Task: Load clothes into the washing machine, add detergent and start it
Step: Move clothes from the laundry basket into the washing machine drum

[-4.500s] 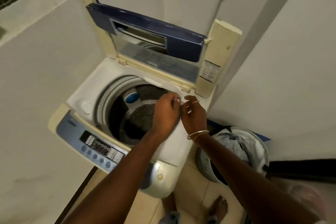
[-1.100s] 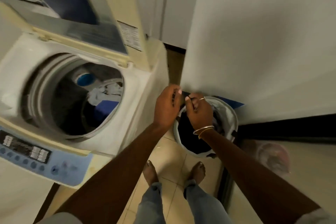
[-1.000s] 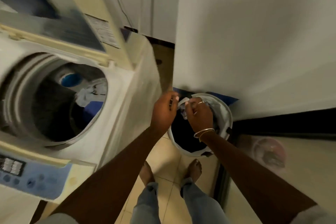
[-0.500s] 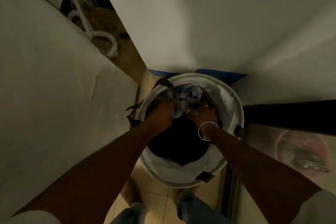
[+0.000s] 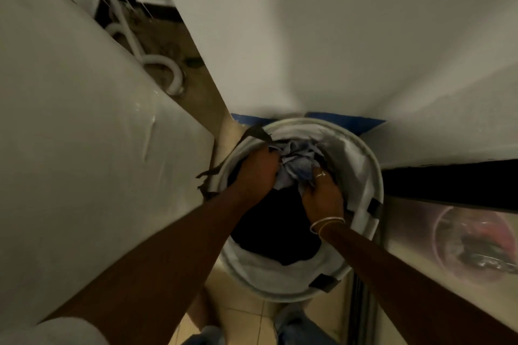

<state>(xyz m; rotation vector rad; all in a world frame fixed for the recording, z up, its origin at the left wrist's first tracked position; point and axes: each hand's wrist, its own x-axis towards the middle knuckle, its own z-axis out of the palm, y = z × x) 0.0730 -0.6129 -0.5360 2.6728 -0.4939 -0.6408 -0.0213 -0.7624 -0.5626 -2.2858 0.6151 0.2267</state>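
Pale blue-grey cloth [image 5: 297,161] bunched at the far side of the round laundry basket [image 5: 375,176], gripped from both sides by the curled fingers of the left hand [image 5: 256,173] and right hand [image 5: 322,196], dark garment [image 5: 276,235], perhaps black, seen beneath, washing machine side [image 5: 84,148] just left of the basket.

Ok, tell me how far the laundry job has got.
Done: cannot tell from this view. In hand: the left hand and right hand both grip a pale blue garment inside the laundry basket. Left: dark clothes lie in the basket to load, then detergent and starting.
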